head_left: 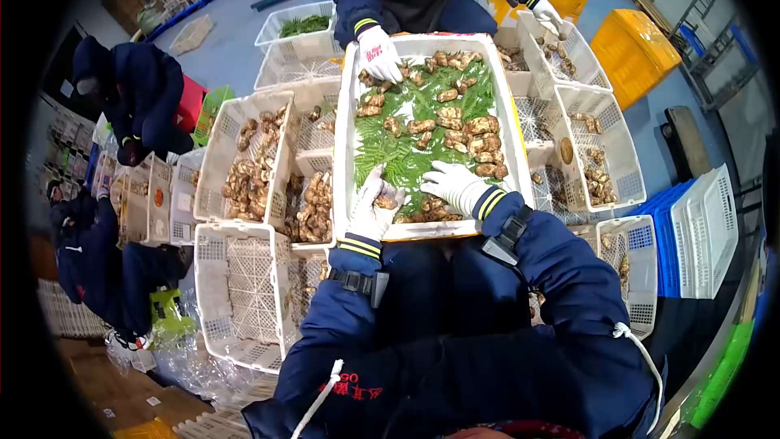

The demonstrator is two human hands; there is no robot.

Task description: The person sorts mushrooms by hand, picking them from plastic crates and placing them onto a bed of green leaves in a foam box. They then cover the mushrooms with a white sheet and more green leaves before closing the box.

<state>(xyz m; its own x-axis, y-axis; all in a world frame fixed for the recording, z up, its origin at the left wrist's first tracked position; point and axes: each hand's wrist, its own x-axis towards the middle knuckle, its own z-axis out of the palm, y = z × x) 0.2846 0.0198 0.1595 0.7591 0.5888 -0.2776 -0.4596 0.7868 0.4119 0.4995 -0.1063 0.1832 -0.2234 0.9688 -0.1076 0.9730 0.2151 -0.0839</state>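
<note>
In the head view, a white foam box (351,114) stands before my knees, lined with green fern leaves (394,158). Brown and cream mushrooms (449,118) lie on the leaves, several in rows toward the right. My left hand (372,205), white-gloved, is at the box's near left corner, its fingers curled around what looks like a small mushroom (385,202). Over the near middle of the box, my gloved right hand (457,187) has its fingers stretched out to the left, just above more mushrooms (431,211). What lies under its palm is hidden.
White plastic baskets with mushrooms flank the box, including a left basket (203,171) and a right basket (636,171). Opposite, a co-worker's gloved hand (379,55) reaches into the box; their other hand (549,16) is over a basket. Yellow crates (634,53) stand behind.
</note>
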